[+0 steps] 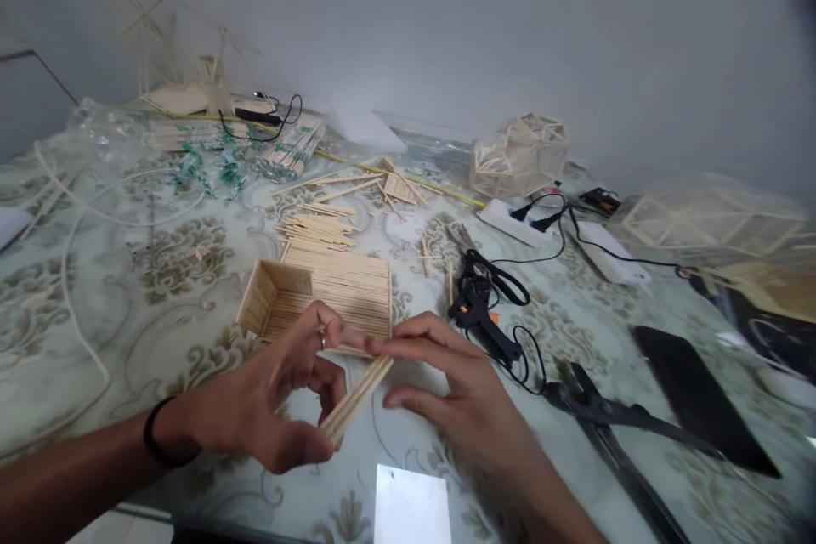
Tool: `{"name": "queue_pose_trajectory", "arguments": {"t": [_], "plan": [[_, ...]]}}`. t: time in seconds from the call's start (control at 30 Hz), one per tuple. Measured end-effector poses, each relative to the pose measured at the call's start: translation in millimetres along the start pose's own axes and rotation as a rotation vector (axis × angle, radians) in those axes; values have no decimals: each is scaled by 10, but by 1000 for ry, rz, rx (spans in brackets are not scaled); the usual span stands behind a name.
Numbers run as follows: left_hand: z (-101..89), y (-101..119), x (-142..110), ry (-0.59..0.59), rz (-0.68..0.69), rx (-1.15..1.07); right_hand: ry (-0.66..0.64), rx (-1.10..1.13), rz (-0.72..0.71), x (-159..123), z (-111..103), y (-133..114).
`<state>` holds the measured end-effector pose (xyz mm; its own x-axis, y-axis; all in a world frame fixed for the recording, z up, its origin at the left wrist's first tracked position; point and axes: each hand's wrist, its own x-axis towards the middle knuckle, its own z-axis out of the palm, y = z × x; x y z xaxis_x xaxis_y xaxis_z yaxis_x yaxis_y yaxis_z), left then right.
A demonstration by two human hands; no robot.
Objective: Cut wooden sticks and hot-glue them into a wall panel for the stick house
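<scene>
My left hand (274,395) grips a narrow strip of wooden sticks (357,401) between thumb and fingers, tilted above the table. My right hand (456,374) is at the strip's far end, its fingertips meeting the left forefinger there and its thumb standing apart below. Just beyond both hands lies a panel of side-by-side sticks (344,279), with low stick walls (258,297) upright at its left end. Part of its near edge is hidden by my hands. Loose sticks (315,229) are heaped behind it.
Right of the panel are a black glue gun (484,323), scissors (488,268), a large black-handled cutting tool (605,412) and a dark flat phone-like slab (705,399). A power strip (516,223) and stick-frame models (519,155) stand behind. Bundled sticks (294,146) and a white cable (67,272) lie left.
</scene>
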<state>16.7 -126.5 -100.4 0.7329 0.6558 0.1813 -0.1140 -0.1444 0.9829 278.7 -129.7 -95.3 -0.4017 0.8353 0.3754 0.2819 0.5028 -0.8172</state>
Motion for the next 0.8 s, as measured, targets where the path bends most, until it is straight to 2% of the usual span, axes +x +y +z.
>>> {"name": "queue_pose_trajectory", "arguments": {"t": [0.13, 0.3, 0.4, 0.6, 0.8], "plan": [[-15, -14, -17, -162, -8, -220, -253, 145, 79, 31, -150, -13], [-32, -57, -26, -307, -26, -209, -366, 206, 101, -12, -95, -38], [-22, -78, -16, -313, -19, -239, -391, 217, 86, -18, -49, -53], [35, -96, -30, -302, -34, -267, -348, 191, 16, -15, -39, -111], [90, -270, -67, -300, -44, -341, -346, 136, -14, -22, -40, -149]]}}
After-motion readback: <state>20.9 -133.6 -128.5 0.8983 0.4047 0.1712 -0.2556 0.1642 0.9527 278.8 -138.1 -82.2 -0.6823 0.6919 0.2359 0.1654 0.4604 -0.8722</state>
